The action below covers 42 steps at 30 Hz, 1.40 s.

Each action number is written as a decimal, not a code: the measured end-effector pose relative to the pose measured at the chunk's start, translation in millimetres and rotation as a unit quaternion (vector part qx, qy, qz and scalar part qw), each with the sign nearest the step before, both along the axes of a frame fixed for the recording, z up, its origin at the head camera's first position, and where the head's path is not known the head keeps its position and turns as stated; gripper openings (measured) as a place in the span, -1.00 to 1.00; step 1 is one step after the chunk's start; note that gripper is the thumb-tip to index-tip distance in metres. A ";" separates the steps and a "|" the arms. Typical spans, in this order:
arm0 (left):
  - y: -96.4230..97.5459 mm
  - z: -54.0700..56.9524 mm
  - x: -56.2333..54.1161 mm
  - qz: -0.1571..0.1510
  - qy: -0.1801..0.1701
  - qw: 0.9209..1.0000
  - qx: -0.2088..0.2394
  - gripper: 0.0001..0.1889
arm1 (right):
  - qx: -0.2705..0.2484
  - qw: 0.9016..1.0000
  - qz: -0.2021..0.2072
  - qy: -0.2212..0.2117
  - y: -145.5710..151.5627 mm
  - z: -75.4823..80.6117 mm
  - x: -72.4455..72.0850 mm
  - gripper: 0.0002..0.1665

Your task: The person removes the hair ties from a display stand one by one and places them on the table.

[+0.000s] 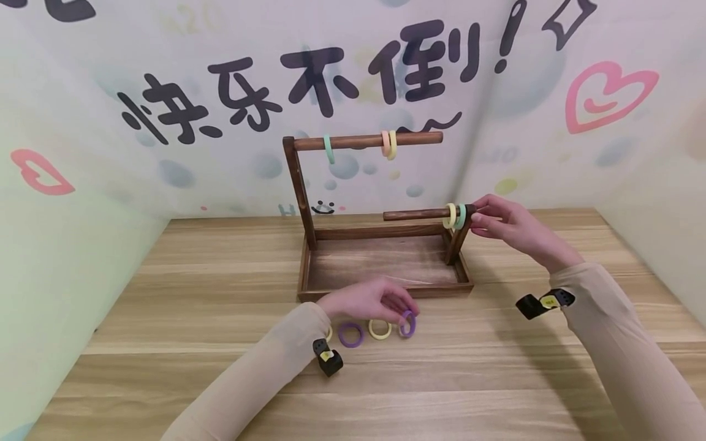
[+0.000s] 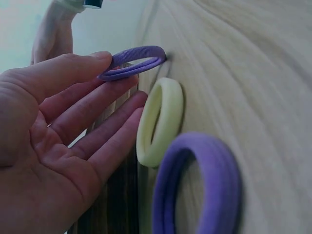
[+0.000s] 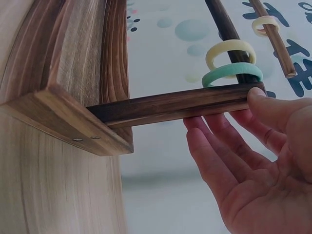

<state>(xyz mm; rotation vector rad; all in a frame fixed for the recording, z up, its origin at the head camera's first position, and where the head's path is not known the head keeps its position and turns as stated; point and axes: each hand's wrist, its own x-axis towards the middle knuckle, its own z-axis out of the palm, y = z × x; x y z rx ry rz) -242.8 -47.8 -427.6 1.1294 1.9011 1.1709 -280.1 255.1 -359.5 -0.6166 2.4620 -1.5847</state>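
My left hand (image 1: 371,300) pinches a purple hair tie (image 1: 408,323) between thumb and finger, in front of the wooden rack; the ring is tilted up, its far edge at the tabletop in the left wrist view. Beside it lie a pale yellow hair tie (image 2: 161,122) and another purple hair tie (image 2: 214,180). The right hand (image 1: 510,228) holds the top of the rack's short post (image 3: 180,105), thumb on the end. On the short bar next to it hang a yellow hair tie (image 3: 229,51) and a mint hair tie (image 3: 231,73).
The rack's upper bar (image 1: 358,142) carries a mint hair tie (image 1: 329,149), a pink one (image 1: 385,143) and a yellow one (image 1: 393,145). Its shallow tray (image 1: 380,263) stands on the wooden table (image 1: 220,275). Another yellow ring (image 1: 330,334) is partly hidden by the left wrist.
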 end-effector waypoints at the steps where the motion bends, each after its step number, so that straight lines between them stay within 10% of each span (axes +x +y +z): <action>1: -0.4 -0.9 -0.5 0.000 0.004 1.000 -0.002 -0.69 | 0.000 1.000 0.001 0.000 0.2 -0.1 -0.2 -0.71; 17: -9.2 12.5 0.6 0.048 -0.022 0.999 0.001 -0.64 | 0.001 1.000 0.010 0.000 1.1 -2.9 -2.4 -0.70; 36: 8.8 67.8 -22.4 0.090 0.098 0.989 0.057 -0.72 | -0.001 1.000 0.011 0.003 2.0 -3.3 -1.9 -0.68; 42: 20.4 84.4 -32.9 0.106 0.087 0.987 0.080 -0.70 | 0.004 1.000 0.004 -0.006 2.1 -3.9 -1.6 -0.66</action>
